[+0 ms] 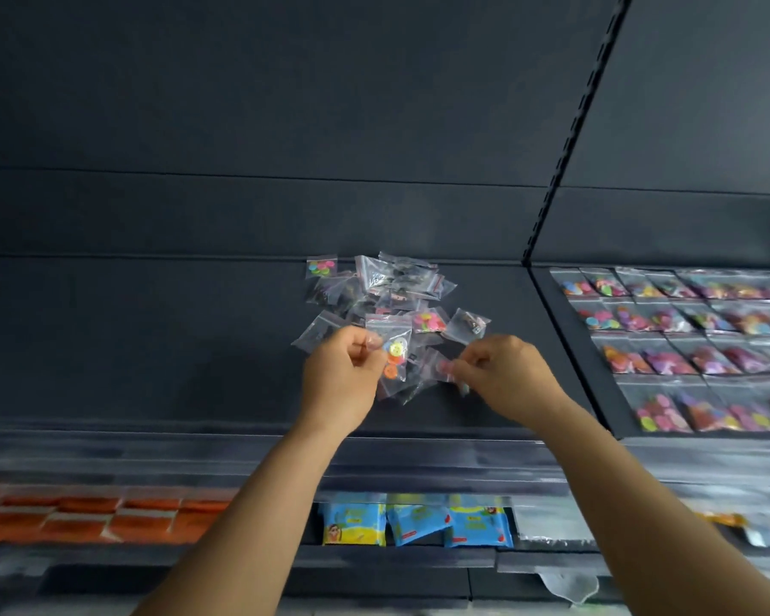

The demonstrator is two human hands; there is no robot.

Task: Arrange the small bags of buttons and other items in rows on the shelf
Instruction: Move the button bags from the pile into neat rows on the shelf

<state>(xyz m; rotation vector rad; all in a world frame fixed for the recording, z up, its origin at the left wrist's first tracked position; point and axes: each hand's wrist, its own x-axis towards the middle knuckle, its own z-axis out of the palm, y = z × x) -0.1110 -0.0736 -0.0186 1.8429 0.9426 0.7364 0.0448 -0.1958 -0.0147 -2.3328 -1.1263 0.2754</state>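
A loose pile of small clear bags (392,291) lies in the middle of the dark shelf (152,340). Some hold bright buttons, others dark items. My left hand (343,375) pinches a clear bag of coloured buttons (394,353) at the pile's near edge. Just to the right, my right hand (503,371) pinches another small clear bag (436,366) whose contents I cannot make out. On the neighbouring shelf section to the right, button bags (667,349) lie in neat rows.
A slotted black upright (565,157) divides the two shelf sections. Below, a lower shelf holds orange packets (90,517) on the left, blue packets (414,522) in the middle and clear bags (552,526) to the right. Bare shelf surface spreads left of the pile.
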